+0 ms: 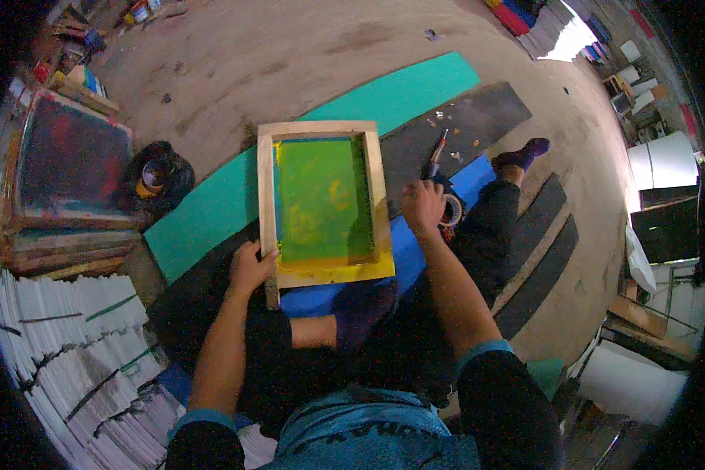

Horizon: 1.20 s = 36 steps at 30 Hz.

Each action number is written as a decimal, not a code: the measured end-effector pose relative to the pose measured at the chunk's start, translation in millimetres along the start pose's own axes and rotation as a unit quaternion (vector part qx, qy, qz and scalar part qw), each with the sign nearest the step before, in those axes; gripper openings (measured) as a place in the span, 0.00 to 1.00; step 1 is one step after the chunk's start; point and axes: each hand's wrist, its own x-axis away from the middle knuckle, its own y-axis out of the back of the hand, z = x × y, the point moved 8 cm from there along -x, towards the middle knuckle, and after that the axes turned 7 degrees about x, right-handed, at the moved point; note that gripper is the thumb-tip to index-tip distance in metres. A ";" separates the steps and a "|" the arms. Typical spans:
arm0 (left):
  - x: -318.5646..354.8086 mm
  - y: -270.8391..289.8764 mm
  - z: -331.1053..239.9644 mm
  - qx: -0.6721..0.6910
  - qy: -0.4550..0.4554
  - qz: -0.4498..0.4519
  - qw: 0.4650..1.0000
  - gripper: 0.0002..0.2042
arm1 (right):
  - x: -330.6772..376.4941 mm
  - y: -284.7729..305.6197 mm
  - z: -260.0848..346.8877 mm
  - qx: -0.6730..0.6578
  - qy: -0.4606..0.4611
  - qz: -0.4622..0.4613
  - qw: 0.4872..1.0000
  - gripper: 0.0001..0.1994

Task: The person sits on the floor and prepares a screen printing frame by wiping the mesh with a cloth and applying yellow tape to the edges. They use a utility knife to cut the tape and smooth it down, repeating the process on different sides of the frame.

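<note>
Wooden screen frame (324,200) with green mesh lies flat on blue sheet (415,254), centre floor. Left hand (249,269) curls around its 7 o'clock corner. Right hand (421,205) at 3 o'clock, closed on a tape roll (450,210). Frame looks stiff and light, mesh fragile: hold by the wood rails.

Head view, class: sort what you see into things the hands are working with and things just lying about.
In use:
- wooden screen frame, gripped by the left hand
- tape roll, under the right hand
- blue sheet beneath the frame

Lying about:
- paint tin
- stacked frames
- paper piles
</note>
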 end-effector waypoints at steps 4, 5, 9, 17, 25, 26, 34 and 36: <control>3.7 6.6 -5.6 -0.058 -0.030 -0.040 0.997 0.24 | -25.5 -16.3 -55.1 0.083 -0.159 0.122 0.976 0.18; 1.9 4.9 -3.1 -0.044 -0.033 -0.026 0.998 0.24 | -27.9 -19.2 -63.4 0.080 -0.184 0.155 0.967 0.18; 0.6 6.4 -0.5 -0.014 -0.054 -0.023 0.998 0.24 | -31.8 -44.4 -83.2 0.039 -0.243 0.259 0.934 0.15; 0.9 6.1 6.3 -0.036 -0.043 -0.013 0.998 0.24 | -33.2 -56.8 -81.5 -0.076 -0.148 0.225 0.960 0.12; 6.5 10.2 -12.9 -0.021 -0.032 -0.021 0.999 0.23 | -44.3 6.1 -56.7 -0.415 -0.172 0.046 0.892 0.09; 4.6 7.4 -15.6 -0.033 -0.035 -0.015 0.999 0.22 | -43.3 7.0 -51.8 -0.456 -0.154 0.007 0.876 0.09; 5.2 4.7 -12.7 0.010 0.005 -0.002 1.000 0.25 | 31.6 20.2 111.1 -0.258 0.290 0.285 0.877 0.20; 2.5 2.3 -2.4 -0.037 0.009 -0.037 0.999 0.27 | 47.9 31.1 129.3 -0.299 0.275 0.229 0.884 0.16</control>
